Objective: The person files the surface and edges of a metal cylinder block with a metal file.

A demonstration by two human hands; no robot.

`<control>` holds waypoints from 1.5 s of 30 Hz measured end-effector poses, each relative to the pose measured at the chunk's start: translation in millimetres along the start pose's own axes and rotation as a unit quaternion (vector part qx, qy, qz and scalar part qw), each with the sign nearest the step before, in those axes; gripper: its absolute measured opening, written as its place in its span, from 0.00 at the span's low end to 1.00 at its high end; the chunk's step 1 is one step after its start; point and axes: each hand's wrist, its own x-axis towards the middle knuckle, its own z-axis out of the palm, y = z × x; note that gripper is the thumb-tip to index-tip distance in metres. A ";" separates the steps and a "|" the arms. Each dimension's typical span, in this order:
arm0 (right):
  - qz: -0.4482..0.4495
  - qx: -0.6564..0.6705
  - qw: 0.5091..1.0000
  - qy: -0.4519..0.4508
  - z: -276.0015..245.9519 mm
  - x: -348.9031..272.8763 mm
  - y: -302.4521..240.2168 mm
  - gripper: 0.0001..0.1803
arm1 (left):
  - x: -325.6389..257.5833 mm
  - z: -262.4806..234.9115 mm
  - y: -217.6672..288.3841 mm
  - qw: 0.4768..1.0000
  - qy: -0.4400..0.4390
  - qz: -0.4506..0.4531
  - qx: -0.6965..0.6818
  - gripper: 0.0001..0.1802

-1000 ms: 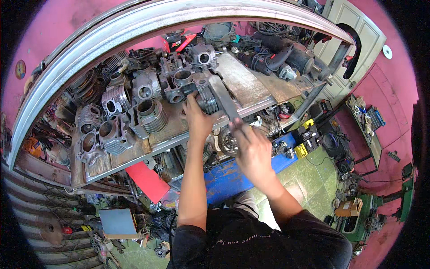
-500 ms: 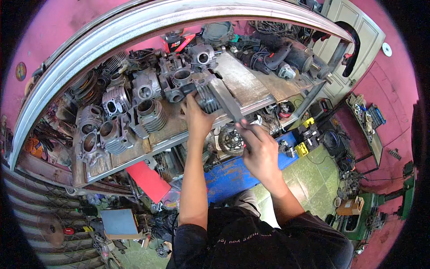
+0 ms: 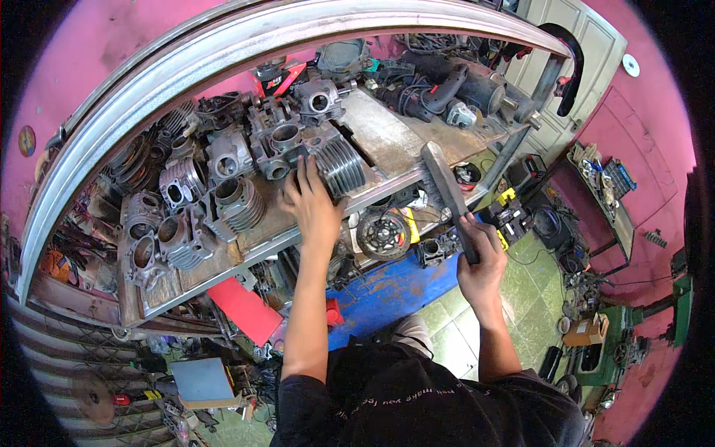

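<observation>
My left hand (image 3: 311, 201) grips the left end of a finned engine cylinder (image 3: 342, 165), fingers over its top and thumb at the near side. The cylinder lies on its side near the front edge of the workbench (image 3: 279, 232), its fins facing right. In my right hand (image 3: 482, 261) is a wire brush (image 3: 445, 182), held by its dark handle. The brush's long head points away from me, bristles toward the left. It is apart from the cylinder, over the bench's front edge.
Several other cylinders (image 3: 237, 205) and a cylinder head (image 3: 227, 155) crowd the bench on the left. A power tool (image 3: 447, 93) lies at the back right. A pale metal frame (image 3: 298, 37) arches above the bench. Below are a wheel-like part (image 3: 383, 232) and a blue bench (image 3: 402, 294).
My right hand has drawn the wire brush off the cylinder, to the right. My left hand still holds the cylinder, its fingers now further over the top. The view has shifted slightly.
</observation>
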 end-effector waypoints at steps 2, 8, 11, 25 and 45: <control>0.003 -0.007 1.000 -0.002 -1.9 -2.2 3.6 0.37 | 10.1 -7.7 -2.3 1.000 -0.022 0.005 0.017 0.65; 0.015 -0.009 1.000 -0.001 -0.6 -7.4 10.9 0.37 | 41.7 -18.0 -18.8 0.993 -0.076 0.060 0.060 0.61; 0.018 -0.011 1.000 -0.010 -1.5 -5.6 8.5 0.37 | 50.4 -17.1 -24.7 0.992 -0.090 0.074 0.056 0.59; 0.002 -0.001 1.000 -0.028 -5.6 -10.7 4.5 0.37 | 60.3 -23.6 -14.8 0.996 -0.010 0.087 -0.027 0.57; -0.026 0.012 0.999 -0.025 -4.7 -7.1 -13.1 0.36 | 56.1 -41.9 7.5 0.982 -0.169 -0.061 -0.053 0.58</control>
